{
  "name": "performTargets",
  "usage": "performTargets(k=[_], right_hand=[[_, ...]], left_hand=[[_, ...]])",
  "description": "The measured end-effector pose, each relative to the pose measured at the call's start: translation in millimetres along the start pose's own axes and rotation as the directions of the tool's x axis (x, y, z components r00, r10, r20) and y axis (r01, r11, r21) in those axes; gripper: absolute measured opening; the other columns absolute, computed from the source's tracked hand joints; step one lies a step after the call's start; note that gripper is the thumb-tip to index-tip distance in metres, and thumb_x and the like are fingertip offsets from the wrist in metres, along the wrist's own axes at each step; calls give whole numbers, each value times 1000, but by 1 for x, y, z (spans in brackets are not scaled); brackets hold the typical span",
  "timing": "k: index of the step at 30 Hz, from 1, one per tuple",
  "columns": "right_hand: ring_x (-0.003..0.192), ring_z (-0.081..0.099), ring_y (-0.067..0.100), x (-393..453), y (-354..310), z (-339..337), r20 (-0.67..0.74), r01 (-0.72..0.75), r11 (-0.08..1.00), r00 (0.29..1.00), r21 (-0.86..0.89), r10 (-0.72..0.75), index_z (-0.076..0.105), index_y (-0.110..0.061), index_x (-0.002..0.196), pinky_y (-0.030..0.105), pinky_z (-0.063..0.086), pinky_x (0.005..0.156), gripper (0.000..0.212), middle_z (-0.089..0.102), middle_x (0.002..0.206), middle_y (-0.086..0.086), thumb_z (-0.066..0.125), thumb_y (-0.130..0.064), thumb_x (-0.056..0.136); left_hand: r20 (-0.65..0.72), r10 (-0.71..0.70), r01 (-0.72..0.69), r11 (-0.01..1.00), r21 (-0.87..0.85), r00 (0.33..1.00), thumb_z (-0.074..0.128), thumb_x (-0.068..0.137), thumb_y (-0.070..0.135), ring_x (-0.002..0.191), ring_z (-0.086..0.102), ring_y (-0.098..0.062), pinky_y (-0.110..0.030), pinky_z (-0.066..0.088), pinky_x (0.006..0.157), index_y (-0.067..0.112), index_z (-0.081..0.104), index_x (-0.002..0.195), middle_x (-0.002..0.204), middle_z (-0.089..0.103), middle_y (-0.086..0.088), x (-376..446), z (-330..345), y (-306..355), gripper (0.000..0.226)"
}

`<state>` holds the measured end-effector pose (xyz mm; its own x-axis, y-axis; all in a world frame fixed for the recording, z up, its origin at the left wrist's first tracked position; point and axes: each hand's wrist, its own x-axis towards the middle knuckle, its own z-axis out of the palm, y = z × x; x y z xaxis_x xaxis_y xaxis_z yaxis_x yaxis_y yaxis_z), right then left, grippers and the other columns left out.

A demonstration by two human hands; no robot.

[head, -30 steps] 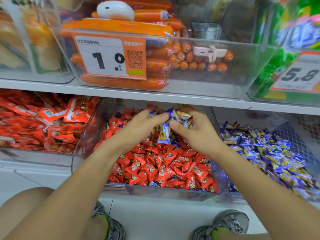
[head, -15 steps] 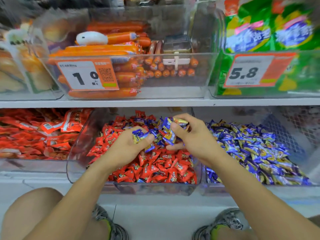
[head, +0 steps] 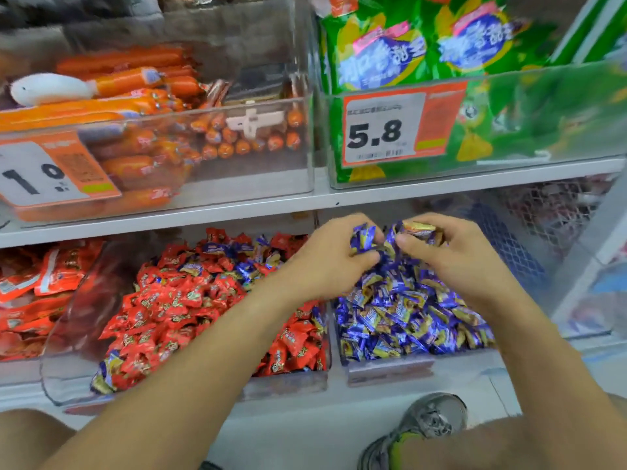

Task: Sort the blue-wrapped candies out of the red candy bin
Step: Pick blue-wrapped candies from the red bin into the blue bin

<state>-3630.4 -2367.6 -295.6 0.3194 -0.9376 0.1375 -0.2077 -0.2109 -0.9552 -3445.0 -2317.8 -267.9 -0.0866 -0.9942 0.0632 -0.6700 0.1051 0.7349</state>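
A clear bin on the lower shelf holds red-wrapped candies with a few blue-wrapped ones mixed in at the back and front left. To its right a second clear bin is heaped with blue-wrapped candies. Both hands are over that blue bin's back part. My left hand grips a bunch of blue candies. My right hand pinches more blue candies between thumb and fingers.
A white shelf board runs just above the hands. On it stand a sausage bin and a bin of green packs with a 5.8 tag. Red snack packs lie far left. A mesh panel closes the right.
Both hands have carried their blue candies rightward, from above the red bin to above the blue bin. The view has swung right with them.
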Motion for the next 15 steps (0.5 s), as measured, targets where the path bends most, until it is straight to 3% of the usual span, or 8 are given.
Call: performTargets(k=[4, 7, 10, 13, 14, 15], right_hand=[[82, 63, 16, 6, 29, -16, -51, 54, 985, 997, -164, -63, 69, -37, 93, 23, 50, 76, 18, 72, 94, -1, 75, -22, 86], [105, 58, 4, 9, 41, -22, 48, 77, 946, 997, -314, -65, 58, -38, 121, 7, 40, 87, 38, 60, 120, -4, 72, -31, 87], [120, 54, 7, 8, 44, -30, 102, 88, 911, 993, -402, -51, 64, -27, 126, 22, 38, 101, 33, 60, 125, -5, 59, -38, 95], [91, 59, 24, 1, 48, -31, 205, 136, 827, 978, -546, -26, 69, -11, 90, 39, 45, 84, 46, 66, 88, 6, 41, -45, 101], [95, 58, 27, 0, 54, -31, 223, 100, 807, 974, -582, 40, 69, -9, 93, 37, 42, 89, 44, 66, 90, 9, 39, -41, 102], [112, 55, 30, 0, 61, -31, 227, 68, 782, 969, -620, 96, 69, -9, 109, 34, 34, 102, 39, 67, 107, 11, 39, -33, 104]], left_hand=[[67, 33, -50, 959, 278, 997, 66, 87, 24, 107, 57, -24, -25, 41, 84, 18, 55, 124, 106, 58, -3, 30, 28, 7, 39], [228, -157, 9, 841, 541, 961, 62, 85, 55, 136, 31, -43, -48, 32, 111, 14, 21, 151, 148, 28, -23, 39, 46, 7, 87], [361, -354, 53, 774, 631, 863, 44, 89, 69, 145, 6, -50, -57, 18, 117, 12, -10, 155, 161, -7, -23, 38, 66, 7, 103], [426, -383, 40, 780, 624, 819, 32, 94, 68, 145, -6, -51, -57, 7, 119, 9, -16, 153, 159, -12, -25, 38, 83, 8, 96], [434, -385, 65, 804, 591, 815, 29, 96, 66, 145, -8, -50, -56, 5, 119, 10, -16, 153, 160, -13, -24, 42, 85, 8, 92], [439, -390, 88, 820, 566, 809, 27, 97, 64, 146, -9, -48, -55, 4, 119, 12, -17, 153, 160, -14, -22, 48, 87, 6, 88]])
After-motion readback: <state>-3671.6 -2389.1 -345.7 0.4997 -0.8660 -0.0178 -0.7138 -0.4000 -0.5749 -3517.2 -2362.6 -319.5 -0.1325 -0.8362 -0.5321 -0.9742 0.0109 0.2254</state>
